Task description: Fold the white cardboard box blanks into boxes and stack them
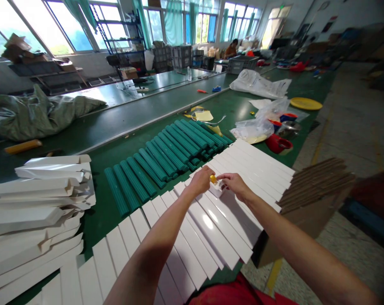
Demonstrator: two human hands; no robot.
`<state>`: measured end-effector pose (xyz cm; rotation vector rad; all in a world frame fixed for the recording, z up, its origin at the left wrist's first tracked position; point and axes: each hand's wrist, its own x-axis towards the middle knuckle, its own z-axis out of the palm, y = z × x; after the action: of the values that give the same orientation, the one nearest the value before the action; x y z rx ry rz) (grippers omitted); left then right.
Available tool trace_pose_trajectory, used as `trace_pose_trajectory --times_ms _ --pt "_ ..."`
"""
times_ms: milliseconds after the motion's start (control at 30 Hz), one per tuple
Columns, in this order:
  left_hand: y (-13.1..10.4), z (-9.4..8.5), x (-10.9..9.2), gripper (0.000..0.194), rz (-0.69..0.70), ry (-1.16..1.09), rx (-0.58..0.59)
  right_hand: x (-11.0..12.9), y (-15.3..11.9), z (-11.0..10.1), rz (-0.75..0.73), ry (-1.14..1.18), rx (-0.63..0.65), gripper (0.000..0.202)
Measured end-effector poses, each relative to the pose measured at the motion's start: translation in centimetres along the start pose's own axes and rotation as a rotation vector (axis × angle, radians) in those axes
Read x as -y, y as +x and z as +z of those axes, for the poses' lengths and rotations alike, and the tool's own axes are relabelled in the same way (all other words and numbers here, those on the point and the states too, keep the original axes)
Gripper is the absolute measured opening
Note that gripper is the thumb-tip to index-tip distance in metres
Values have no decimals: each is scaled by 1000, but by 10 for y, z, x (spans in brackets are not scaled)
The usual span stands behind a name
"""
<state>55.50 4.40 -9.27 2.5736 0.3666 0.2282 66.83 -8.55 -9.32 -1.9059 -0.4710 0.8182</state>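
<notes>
Long white cardboard boxes (pixel 207 220) lie side by side in an overlapping row in front of me. Both hands meet at the far end of one box, where a white end flap (pixel 216 190) stands up. My left hand (pixel 201 181) is closed at the left side of that end. A small yellow piece (pixel 213 179) shows at its fingertips; whether it is held or worn on a finger I cannot tell. From the right, my right hand (pixel 235 184) has its fingers bent and closed on the flap. Just behind the row lie several green ribbed rods (pixel 166 156).
Folded white cartons (pixel 29 203) are piled at the left. Clear plastic bags (pixel 258 123), a red cup-like part (pixel 277 144) and a yellow disc (pixel 305 103) lie at the right. Brown cardboard (pixel 313 190) stands beside the table edge. Far back, a person (pixel 231 50) sits.
</notes>
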Motion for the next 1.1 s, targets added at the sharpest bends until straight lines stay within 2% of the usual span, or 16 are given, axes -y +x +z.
trace_pose_trajectory --times_ms 200,400,633,800,967,1100 --pt "3 8 12 35 48 -83 -46 9 -2 5 51 -51 -3 13" --pt "1 12 14 35 53 -126 -84 16 -5 7 108 -67 30 10" --pt "-4 9 9 37 55 -114 -84 10 -3 4 128 -20 32 14" --pt "-9 5 6 43 66 -66 -39 8 -6 4 147 48 32 16" --pt "-10 6 1 61 66 -22 -15 6 -15 2 137 178 28 17" --pt "-11 7 -1 68 71 -8 -18 1 -20 -5 120 301 63 14"
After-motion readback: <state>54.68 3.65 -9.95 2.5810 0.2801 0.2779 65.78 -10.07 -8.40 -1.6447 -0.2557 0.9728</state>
